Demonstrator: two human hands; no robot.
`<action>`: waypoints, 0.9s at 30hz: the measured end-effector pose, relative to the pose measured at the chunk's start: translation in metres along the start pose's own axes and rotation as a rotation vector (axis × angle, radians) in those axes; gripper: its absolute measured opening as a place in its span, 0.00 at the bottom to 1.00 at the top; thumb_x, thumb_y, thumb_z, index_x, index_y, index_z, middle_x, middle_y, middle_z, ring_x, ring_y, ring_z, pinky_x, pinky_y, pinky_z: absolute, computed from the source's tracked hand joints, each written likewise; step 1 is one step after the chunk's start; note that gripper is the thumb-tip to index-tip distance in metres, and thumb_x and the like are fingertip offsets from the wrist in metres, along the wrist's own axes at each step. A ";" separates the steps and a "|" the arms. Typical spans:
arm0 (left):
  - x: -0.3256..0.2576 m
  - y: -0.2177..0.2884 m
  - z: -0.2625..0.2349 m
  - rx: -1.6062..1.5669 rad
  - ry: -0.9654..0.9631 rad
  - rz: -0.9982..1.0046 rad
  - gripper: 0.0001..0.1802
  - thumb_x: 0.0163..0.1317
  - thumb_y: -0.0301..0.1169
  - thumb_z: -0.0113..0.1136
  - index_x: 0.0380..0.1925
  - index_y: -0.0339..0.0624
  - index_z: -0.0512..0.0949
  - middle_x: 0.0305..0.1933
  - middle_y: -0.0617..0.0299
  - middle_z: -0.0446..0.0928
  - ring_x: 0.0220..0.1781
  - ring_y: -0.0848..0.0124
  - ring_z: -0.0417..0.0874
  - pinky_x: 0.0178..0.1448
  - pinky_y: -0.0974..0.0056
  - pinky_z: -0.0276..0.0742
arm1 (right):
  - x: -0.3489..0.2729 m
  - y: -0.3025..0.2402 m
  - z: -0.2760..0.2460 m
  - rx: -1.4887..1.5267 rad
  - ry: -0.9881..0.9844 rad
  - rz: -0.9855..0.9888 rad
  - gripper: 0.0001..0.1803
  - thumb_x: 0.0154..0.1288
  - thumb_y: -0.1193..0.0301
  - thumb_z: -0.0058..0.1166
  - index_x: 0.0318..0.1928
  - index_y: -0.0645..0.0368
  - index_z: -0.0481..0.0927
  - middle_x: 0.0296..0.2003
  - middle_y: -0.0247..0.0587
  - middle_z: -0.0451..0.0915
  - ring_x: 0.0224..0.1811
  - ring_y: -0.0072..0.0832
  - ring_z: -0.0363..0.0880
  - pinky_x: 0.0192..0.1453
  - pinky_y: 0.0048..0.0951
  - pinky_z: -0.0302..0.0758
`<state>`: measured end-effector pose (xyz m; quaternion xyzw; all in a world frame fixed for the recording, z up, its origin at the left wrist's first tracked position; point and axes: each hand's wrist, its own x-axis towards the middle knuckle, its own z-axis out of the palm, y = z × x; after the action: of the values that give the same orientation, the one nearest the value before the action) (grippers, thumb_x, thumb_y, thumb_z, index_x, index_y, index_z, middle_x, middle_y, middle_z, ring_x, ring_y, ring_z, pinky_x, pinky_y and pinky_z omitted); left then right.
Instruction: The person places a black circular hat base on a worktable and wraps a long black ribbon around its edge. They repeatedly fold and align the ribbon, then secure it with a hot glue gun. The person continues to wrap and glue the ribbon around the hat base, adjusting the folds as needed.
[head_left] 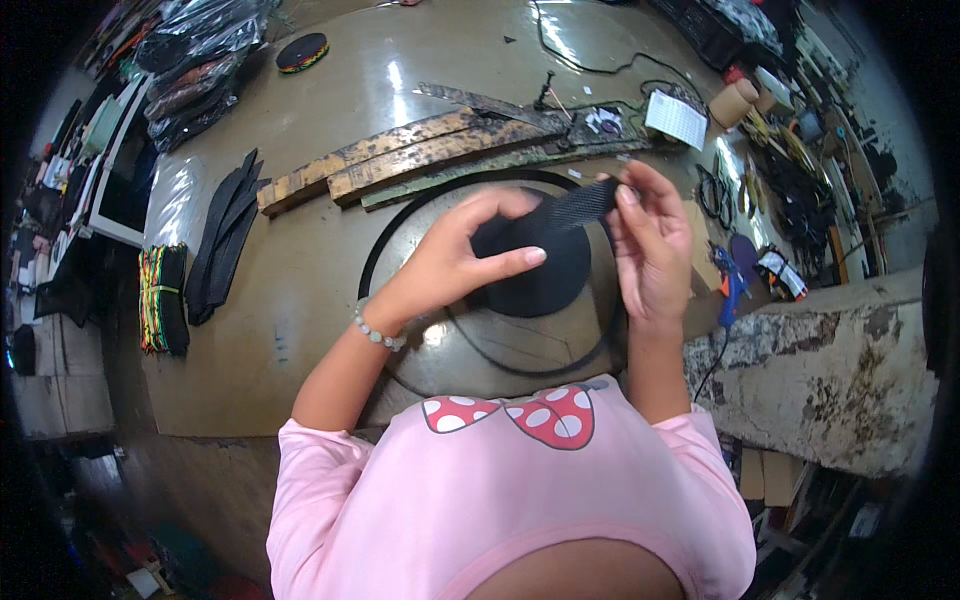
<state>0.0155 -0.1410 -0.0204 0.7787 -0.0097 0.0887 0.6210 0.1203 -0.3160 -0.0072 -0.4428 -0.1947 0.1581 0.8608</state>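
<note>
Pink cloth of my shirt, with a red spotted bow at its collar, fills the near edge; from it both forearms rise toward the brown surface. My left hand, a bead bracelet at its wrist, is closed in a pinch on the near edge of a black round disc, thumb laid across its face. My right hand is closed on a black mesh strip, fingertips pinching the strip's far end while its other end meets the top of the disc. Both pieces are held just above the surface, over a thin black hoop that lies flat there.

Risks, as I judge them: the strip is held only at its tip (a light pinch), so it could slip or twist out of line with the disc's rim; the disc, gripped at one edge, could tilt or drop onto the hoop and push it aside.

Beyond the hands lie worn wooden slats, close enough to catch the strip's free end. To the left lie cut black pieces and a striped bundle. At the right edge rests a blue tool, whose cord could snag my right elbow. Farthest off sit a small striped disc and a cardboard roll.
</note>
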 end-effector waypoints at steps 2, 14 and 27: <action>-0.001 -0.005 -0.013 -0.150 -0.032 -0.102 0.16 0.51 0.29 0.66 0.39 0.36 0.75 0.41 0.64 0.75 0.44 0.77 0.73 0.49 0.70 0.68 | 0.004 0.002 -0.014 -0.071 0.045 -0.069 0.16 0.59 0.82 0.51 0.49 0.66 0.71 0.41 0.38 0.74 0.37 0.18 0.75 0.41 0.16 0.75; 0.013 0.014 -0.009 -0.233 0.024 -0.113 0.12 0.59 0.37 0.59 0.28 0.39 0.78 0.22 0.70 0.74 0.23 0.84 0.71 0.25 0.79 0.64 | 0.015 -0.023 0.004 -1.356 -0.450 -0.528 0.15 0.60 0.66 0.55 0.45 0.61 0.77 0.35 0.40 0.79 0.29 0.22 0.75 0.31 0.21 0.69; 0.127 -0.089 -0.147 -0.111 0.542 -0.206 0.13 0.52 0.33 0.65 0.31 0.33 0.79 0.26 0.63 0.78 0.25 0.81 0.73 0.28 0.78 0.67 | 0.143 -0.010 -0.035 -0.772 -0.291 0.374 0.15 0.61 0.58 0.54 0.26 0.55 0.74 0.14 0.21 0.62 0.12 0.10 0.55 0.15 0.15 0.53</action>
<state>0.1332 0.0340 -0.0556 0.6883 0.2307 0.2292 0.6484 0.2624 -0.2827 0.0107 -0.7323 -0.2749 0.2871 0.5530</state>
